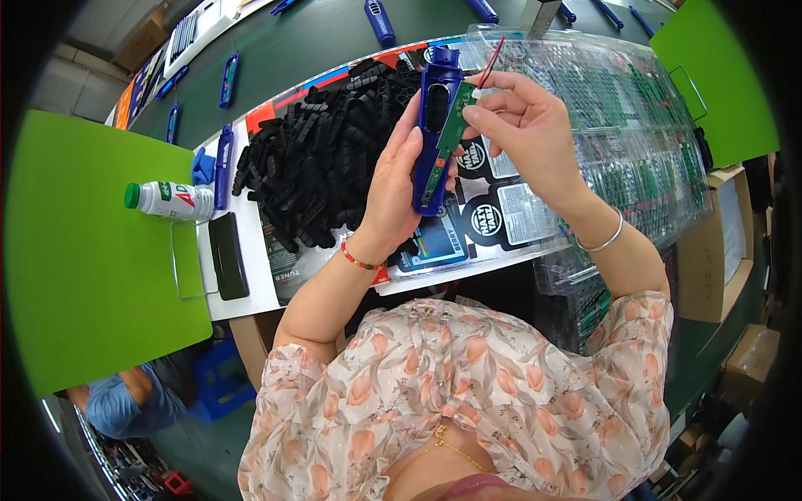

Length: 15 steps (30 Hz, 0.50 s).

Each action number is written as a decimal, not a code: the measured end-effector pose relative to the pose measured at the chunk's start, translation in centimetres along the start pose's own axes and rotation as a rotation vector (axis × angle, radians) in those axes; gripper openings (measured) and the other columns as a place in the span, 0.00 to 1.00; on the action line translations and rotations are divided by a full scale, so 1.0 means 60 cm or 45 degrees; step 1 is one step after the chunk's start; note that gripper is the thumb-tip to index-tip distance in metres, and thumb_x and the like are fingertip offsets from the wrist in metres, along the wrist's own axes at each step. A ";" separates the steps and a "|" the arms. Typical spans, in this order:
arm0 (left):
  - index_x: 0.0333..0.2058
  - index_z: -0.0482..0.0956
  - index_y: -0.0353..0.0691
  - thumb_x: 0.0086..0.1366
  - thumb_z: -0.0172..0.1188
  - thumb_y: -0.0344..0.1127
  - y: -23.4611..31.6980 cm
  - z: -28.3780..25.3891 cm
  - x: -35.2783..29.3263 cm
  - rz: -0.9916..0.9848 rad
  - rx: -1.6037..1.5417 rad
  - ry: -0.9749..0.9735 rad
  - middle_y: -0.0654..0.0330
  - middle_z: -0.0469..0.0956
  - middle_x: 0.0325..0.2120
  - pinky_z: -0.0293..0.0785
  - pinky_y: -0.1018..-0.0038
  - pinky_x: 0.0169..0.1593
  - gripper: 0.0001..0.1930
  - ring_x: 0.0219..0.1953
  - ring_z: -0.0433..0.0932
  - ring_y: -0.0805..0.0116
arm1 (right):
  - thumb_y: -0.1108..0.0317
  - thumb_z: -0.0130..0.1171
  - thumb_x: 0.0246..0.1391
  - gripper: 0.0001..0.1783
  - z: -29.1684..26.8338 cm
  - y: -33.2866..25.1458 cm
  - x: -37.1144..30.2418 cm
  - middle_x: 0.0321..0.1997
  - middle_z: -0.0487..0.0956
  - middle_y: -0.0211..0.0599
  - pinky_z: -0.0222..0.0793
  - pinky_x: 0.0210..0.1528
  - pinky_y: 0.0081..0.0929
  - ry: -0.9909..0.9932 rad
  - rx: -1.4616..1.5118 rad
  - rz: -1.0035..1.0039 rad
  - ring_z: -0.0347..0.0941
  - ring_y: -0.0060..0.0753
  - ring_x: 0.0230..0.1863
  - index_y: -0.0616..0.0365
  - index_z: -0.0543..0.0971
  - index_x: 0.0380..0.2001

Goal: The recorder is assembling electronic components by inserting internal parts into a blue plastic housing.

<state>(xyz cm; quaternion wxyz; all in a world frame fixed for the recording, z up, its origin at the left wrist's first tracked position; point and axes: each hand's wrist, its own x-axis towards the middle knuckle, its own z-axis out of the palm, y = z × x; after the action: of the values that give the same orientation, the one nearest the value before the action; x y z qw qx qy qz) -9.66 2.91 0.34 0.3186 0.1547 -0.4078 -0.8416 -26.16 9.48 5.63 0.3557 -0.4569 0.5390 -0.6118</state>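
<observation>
My left hand [391,179] is closed around a long dark blue plastic casing half [426,171], held upright with its hollow side toward me. A black oval part sits inside the casing's upper half. Pinched in my right hand [528,121] is a narrow green circuit board [454,123] with red and black wires rising from its top. The board is tilted across the casing; its lower end lies within the casing's lower part, while its upper end stands out to the right. Just left of my left hand is a heap of small black moulded pieces [322,154].
Stacked clear trays [626,108] of green boards fill the right side. At left are a phone [228,255], a bottle [171,200] and a blue device [223,167]. Green panels [92,250] flank the table. More blue devices [379,23] lie beyond. A co-worker [134,405] sits lower left.
</observation>
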 end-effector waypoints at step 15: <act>0.70 0.51 0.47 0.75 0.40 0.41 0.000 -0.007 -0.008 0.003 0.053 0.034 0.53 0.77 0.36 0.75 0.76 0.33 0.26 0.31 0.75 0.72 | 0.72 0.63 0.54 0.17 0.008 0.006 0.017 0.27 0.84 0.32 0.64 0.22 0.09 -0.146 -0.106 0.034 0.77 0.13 0.28 0.60 0.78 0.49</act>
<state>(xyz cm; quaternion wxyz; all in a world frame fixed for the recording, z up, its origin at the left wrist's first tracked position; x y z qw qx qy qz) -9.06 3.00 0.10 0.3214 0.1720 -0.4213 -0.8304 -26.04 8.30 5.48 0.3748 -0.4982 0.5489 -0.5568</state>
